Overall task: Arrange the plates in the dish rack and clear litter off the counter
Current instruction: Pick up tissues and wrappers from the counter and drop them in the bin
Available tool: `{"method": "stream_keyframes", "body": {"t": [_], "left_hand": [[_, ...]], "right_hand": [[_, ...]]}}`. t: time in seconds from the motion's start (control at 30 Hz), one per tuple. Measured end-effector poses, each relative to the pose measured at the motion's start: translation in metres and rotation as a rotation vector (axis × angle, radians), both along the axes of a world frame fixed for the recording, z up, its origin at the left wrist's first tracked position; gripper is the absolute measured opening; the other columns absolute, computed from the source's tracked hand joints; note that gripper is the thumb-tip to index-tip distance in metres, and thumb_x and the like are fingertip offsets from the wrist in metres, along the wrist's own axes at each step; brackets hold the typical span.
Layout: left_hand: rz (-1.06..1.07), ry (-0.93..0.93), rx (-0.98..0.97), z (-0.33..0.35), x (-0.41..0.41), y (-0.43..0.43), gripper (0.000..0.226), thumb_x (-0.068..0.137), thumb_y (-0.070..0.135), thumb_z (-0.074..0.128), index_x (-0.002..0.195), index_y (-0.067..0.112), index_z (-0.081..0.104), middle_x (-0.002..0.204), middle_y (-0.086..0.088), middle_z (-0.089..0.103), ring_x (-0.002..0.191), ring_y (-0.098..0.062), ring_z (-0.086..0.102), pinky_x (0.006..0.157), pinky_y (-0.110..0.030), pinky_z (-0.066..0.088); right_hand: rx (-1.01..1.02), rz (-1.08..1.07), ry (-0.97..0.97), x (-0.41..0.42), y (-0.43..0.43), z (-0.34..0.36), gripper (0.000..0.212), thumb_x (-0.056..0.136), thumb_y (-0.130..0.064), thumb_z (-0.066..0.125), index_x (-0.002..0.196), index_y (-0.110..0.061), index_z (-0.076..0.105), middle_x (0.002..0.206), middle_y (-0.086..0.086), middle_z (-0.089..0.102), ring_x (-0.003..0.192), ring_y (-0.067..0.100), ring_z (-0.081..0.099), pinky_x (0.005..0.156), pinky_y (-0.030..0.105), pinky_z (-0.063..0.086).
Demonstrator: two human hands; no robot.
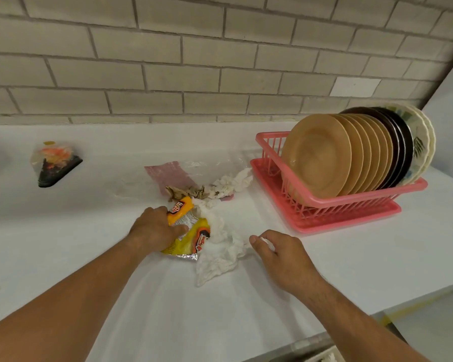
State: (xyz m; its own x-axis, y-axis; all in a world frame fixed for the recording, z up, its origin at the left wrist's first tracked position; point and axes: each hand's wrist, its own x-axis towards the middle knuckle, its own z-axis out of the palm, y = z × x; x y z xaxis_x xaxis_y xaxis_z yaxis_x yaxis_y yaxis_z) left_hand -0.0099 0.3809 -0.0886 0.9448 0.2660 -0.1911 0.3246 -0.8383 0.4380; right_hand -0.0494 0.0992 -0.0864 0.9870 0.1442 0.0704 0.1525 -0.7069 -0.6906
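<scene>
My left hand point(154, 227) grips a yellow snack wrapper point(194, 236) on the white counter point(89, 244). A crumpled white tissue point(220, 252) lies just right of the wrapper. My right hand point(280, 253) pinches the tissue's right edge with curled fingers. Behind them lie brown crumpled paper point(186, 192), another white tissue point(232, 184), a pink wrapper point(165, 172) and clear plastic film point(212, 165). The pink dish rack point(332, 205) at the right holds several tan plates point(319, 158), dark plates point(400, 142) and patterned pale plates point(421, 137), all standing upright.
A clear triangular food container point(54, 163) with a black base sits at the far left of the counter. A tiled wall point(194, 61) runs behind. The counter's front edge point(377, 309) drops off at the lower right.
</scene>
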Motion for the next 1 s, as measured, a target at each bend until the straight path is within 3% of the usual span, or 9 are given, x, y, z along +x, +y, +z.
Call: {"method": "stream_keyframes", "body": {"t": [0.2, 0.37, 0.47, 0.57, 0.7, 0.77, 0.83, 0.9, 1.0], "left_hand": [[-0.029, -0.092, -0.113, 0.04, 0.0, -0.006, 0.014, 0.086, 0.02, 0.055, 0.097, 0.013, 0.057, 0.097, -0.013, 0.063, 0.082, -0.029, 0.062, 0.062, -0.03, 0.051], [-0.174, -0.201, 0.103, 0.074, -0.002, -0.017, 0.025, 0.09, 0.011, 0.044, 0.115, 0.012, 0.044, 0.094, -0.012, 0.053, 0.078, -0.028, 0.051, 0.056, -0.03, 0.036], [-0.203, -0.301, 0.183, 0.082, -0.004, -0.022, 0.047, 0.089, 0.005, 0.046, 0.134, 0.018, 0.044, 0.115, -0.015, 0.057, 0.093, -0.034, 0.056, 0.071, -0.036, 0.049], [-0.163, -0.444, 0.162, 0.087, -0.006, -0.028, 0.046, 0.087, 0.001, 0.045, 0.128, 0.018, 0.054, 0.111, -0.016, 0.058, 0.096, -0.035, 0.055, 0.073, -0.038, 0.05], [-0.075, -0.531, 0.088, 0.096, -0.013, -0.043, 0.024, 0.09, 0.021, 0.048, 0.11, 0.013, 0.06, 0.099, -0.013, 0.059, 0.081, -0.025, 0.048, 0.06, -0.033, 0.042], [-0.048, -0.452, 0.084, 0.101, -0.021, -0.058, 0.042, 0.082, 0.05, 0.063, 0.102, 0.015, 0.051, 0.097, -0.008, 0.051, 0.082, -0.024, 0.049, 0.062, -0.033, 0.039], [-0.053, -0.364, 0.1, 0.106, -0.033, -0.078, 0.065, 0.064, 0.058, 0.078, 0.104, 0.019, 0.043, 0.098, -0.003, 0.042, 0.083, -0.022, 0.05, 0.062, -0.033, 0.041], [-0.074, -0.373, 0.137, 0.107, -0.045, -0.103, 0.065, 0.065, 0.037, 0.083, 0.114, 0.016, 0.045, 0.099, -0.002, 0.04, 0.085, -0.023, 0.05, 0.063, -0.033, 0.042], [-0.137, -0.488, 0.156, 0.106, -0.062, -0.15, 0.038, 0.076, 0.006, 0.067, 0.11, 0.014, 0.054, 0.095, -0.004, 0.049, 0.088, -0.024, 0.049, 0.068, -0.033, 0.043]], "right_hand": [[-0.004, -0.026, 0.023, -0.007, 0.009, 0.001, 0.036, 0.09, -0.057, 0.048, 0.078, -0.027, 0.063, 0.069, -0.007, 0.064, 0.065, 0.007, 0.058, 0.062, 0.024, 0.047], [-0.006, -0.03, 0.034, -0.016, 0.01, 0.002, 0.032, 0.091, -0.057, 0.047, 0.086, -0.03, 0.064, 0.076, -0.008, 0.068, 0.07, 0.006, 0.061, 0.067, 0.025, 0.05], [0.008, -0.052, 0.048, -0.024, -0.001, 0.003, 0.031, 0.09, -0.059, 0.047, 0.087, -0.032, 0.064, 0.079, -0.01, 0.068, 0.072, 0.004, 0.062, 0.068, 0.023, 0.051], [0.019, -0.068, 0.064, -0.03, -0.017, 0.008, 0.032, 0.09, -0.059, 0.047, 0.085, -0.031, 0.063, 0.08, -0.009, 0.068, 0.073, 0.005, 0.062, 0.067, 0.021, 0.05], [0.046, -0.063, 0.083, -0.034, -0.037, 0.016, 0.031, 0.091, -0.057, 0.047, 0.087, -0.03, 0.062, 0.083, -0.008, 0.068, 0.076, 0.006, 0.063, 0.067, 0.02, 0.05], [0.055, -0.046, 0.088, -0.034, -0.048, 0.02, 0.03, 0.09, -0.056, 0.049, 0.084, -0.029, 0.061, 0.082, -0.008, 0.067, 0.075, 0.006, 0.062, 0.063, 0.021, 0.049], [0.056, -0.028, 0.088, -0.035, -0.064, 0.023, 0.028, 0.09, -0.053, 0.051, 0.083, -0.027, 0.06, 0.08, -0.008, 0.064, 0.073, 0.007, 0.059, 0.058, 0.02, 0.043], [0.038, -0.003, 0.093, -0.037, -0.087, 0.024, 0.022, 0.089, -0.048, 0.054, 0.087, -0.027, 0.058, 0.082, -0.009, 0.062, 0.072, 0.007, 0.057, 0.057, 0.019, 0.04], [0.025, 0.021, 0.137, -0.043, -0.13, 0.025, 0.015, 0.088, -0.036, 0.054, 0.101, -0.03, 0.054, 0.087, -0.01, 0.058, 0.072, 0.006, 0.057, 0.055, 0.017, 0.039]]}}
